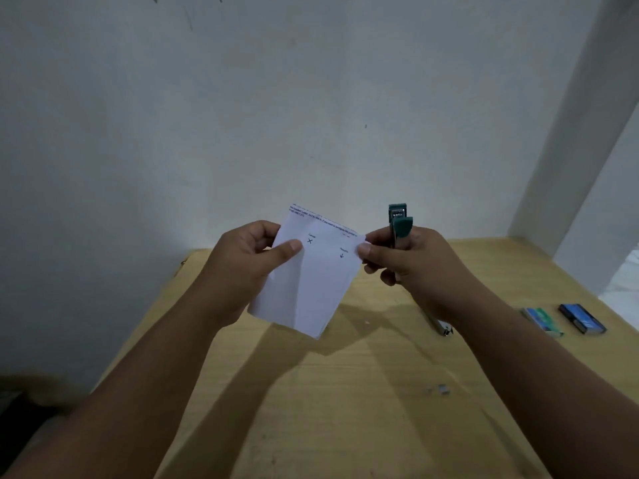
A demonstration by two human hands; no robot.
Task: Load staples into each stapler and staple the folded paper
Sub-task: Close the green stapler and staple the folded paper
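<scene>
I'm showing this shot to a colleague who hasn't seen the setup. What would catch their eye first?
First, the folded white paper held up mid-frame over the wooden table, pinched by the left hand and the right hand. The right hand also grips a green stapler, pointing up. Two small staple boxes lie on the table at far right.

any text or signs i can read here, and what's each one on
"X" mark, folded paper, upper left; the small word above it is too blurred to read.
Down arrow, same paper, upper right; its small caption is too blurred.
Printed lines along the paper's top edge: too small and blurred.
Green staple box and blue staple box on the table: no legible print.
Green stapler: no text visible.
</scene>
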